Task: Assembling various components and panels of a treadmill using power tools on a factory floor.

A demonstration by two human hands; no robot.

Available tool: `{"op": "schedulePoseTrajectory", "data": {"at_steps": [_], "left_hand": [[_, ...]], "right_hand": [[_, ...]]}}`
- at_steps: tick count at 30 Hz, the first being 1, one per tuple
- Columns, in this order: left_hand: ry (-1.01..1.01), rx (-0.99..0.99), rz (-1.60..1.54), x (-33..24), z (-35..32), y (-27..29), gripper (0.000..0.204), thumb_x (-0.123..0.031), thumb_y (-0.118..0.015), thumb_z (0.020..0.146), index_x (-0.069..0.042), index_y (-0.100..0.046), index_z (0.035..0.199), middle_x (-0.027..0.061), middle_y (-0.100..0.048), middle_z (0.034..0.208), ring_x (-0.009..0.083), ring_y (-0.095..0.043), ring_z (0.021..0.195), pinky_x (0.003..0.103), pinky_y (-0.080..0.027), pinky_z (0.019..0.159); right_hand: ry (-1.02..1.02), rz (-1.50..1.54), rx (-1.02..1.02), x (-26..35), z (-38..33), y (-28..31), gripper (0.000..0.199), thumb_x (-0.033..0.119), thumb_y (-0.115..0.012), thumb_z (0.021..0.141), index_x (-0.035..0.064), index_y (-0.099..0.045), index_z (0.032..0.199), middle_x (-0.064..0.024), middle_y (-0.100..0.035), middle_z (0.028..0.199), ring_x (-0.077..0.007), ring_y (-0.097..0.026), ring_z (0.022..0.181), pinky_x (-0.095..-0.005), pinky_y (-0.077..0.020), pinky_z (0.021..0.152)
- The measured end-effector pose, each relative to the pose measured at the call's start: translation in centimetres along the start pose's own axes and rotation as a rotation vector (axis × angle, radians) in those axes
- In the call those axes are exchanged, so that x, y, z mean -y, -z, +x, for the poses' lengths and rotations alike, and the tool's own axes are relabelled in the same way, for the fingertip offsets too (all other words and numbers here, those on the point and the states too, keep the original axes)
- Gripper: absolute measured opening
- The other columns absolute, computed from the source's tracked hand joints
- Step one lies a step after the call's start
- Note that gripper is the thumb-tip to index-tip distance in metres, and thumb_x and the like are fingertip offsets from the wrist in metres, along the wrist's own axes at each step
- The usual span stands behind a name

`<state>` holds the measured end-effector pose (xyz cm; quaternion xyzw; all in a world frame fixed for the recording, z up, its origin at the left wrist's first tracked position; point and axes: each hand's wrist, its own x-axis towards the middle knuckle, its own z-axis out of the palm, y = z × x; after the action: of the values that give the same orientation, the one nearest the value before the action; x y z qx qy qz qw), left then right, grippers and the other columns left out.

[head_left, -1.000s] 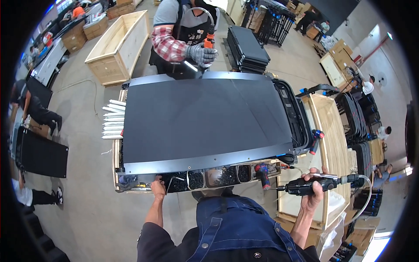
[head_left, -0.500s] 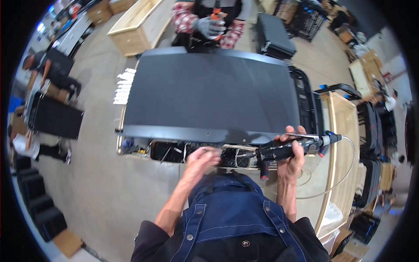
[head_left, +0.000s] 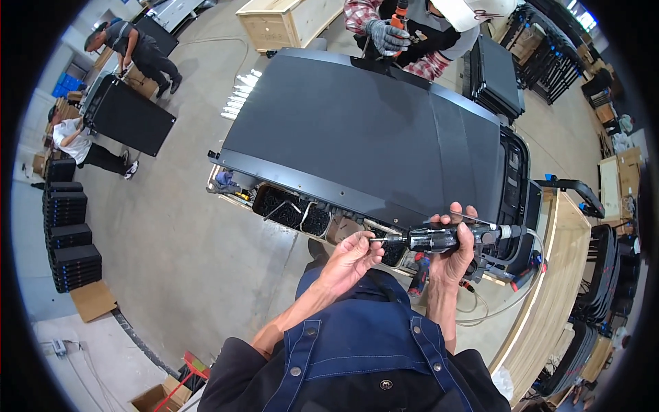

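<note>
My right hand (head_left: pixel 456 255) is wrapped round a black air screwdriver (head_left: pixel 434 239) with a hose at its rear and its bit pointing left. At the bit's tip, the fingers of my left hand (head_left: pixel 353 257) pinch something too small to make out. Just beyond both hands is the near edge rail of a wide dark grey deck (head_left: pixel 343 123), which looks like a treadmill deck, with a row of holes along the rail. Below that rail, open bins (head_left: pixel 278 206) hold many small dark parts. A second, red and black power tool (head_left: pixel 419 273) hangs beneath my right hand.
Across the deck, a person's gloved hand (head_left: pixel 388 37) grips an orange tool (head_left: pixel 399 17). A wooden crate (head_left: pixel 549 288) stands at right, another crate (head_left: pixel 288 27) at the far left. Two people move a dark panel (head_left: pixel 130 115) at left. A pale hose (head_left: pixel 480 321) loops at lower right.
My left hand has moved right from over the bins to the screwdriver's tip and now pinches there. The whole view has turned, so the deck appears slanted. My right hand keeps the screwdriver.
</note>
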<state>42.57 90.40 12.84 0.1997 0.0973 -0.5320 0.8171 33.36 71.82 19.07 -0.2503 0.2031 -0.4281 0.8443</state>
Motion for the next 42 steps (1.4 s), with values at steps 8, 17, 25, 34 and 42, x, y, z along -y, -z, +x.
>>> {"op": "schedulePoseTrajectory", "data": {"at_steps": [8,17,25,34,42], "left_hand": [[-0.7,-0.225,0.915,-1.1,1.1,-1.2,0.017,-0.013,-0.061,0.1,0.003,-0.061,0.106,0.0083,-0.065,0.088,0.0134,-0.067,0.08,0.028,-0.058,0.074],[0.057,-0.107,-0.226,-4.3,7.3,4.9,0.029,-0.03,-0.058,0.102,-0.007,-0.064,0.118,-0.0015,-0.064,0.082,0.0103,-0.064,0.071,0.024,-0.056,0.065],[0.163,-0.338,0.043,-4.9,6.7,5.7,0.044,-0.051,-0.059,0.098,-0.007,-0.063,0.1,-0.0005,-0.059,0.079,0.0114,-0.06,0.069,0.025,-0.054,0.064],[-0.46,-0.585,0.468,-10.8,6.7,10.5,0.047,-0.039,-0.072,0.092,0.003,-0.059,0.111,0.0074,-0.062,0.104,0.0146,-0.063,0.092,0.031,-0.056,0.081],[-0.467,-0.522,0.411,-10.7,7.0,10.8,0.048,-0.034,-0.073,0.092,0.003,-0.059,0.118,0.0087,-0.066,0.108,0.0178,-0.066,0.094,0.032,-0.056,0.083]], "right_hand": [[-0.081,-0.011,-0.297,-4.3,0.8,0.6,0.045,0.009,-0.071,0.085,0.008,-0.05,0.125,-0.0141,-0.066,0.115,-0.0232,-0.066,0.09,-0.0441,-0.0558,0.09],[0.275,-0.609,0.188,-9.3,1.7,-5.2,0.053,0.003,-0.073,0.082,0.0034,-0.048,0.128,-0.0202,-0.061,0.125,-0.0251,-0.067,0.104,-0.0409,-0.0519,0.098],[0.193,-0.96,0.674,-12.6,5.1,-9.5,0.046,-0.011,-0.066,0.077,0.0037,-0.054,0.118,-0.0168,-0.066,0.117,-0.0186,-0.067,0.096,-0.0339,-0.0568,0.087],[-0.307,-0.955,1.077,-15.0,7.1,-13.7,0.037,-0.013,-0.066,0.068,0.0034,-0.063,0.102,-0.0107,-0.068,0.105,-0.019,-0.066,0.098,-0.035,-0.0535,0.089],[-0.388,-0.971,1.104,-14.4,8.3,-12.9,0.034,-0.007,-0.07,0.07,0.0032,-0.062,0.101,-0.0089,-0.067,0.098,-0.0212,-0.065,0.1,-0.036,-0.0526,0.088]]}}
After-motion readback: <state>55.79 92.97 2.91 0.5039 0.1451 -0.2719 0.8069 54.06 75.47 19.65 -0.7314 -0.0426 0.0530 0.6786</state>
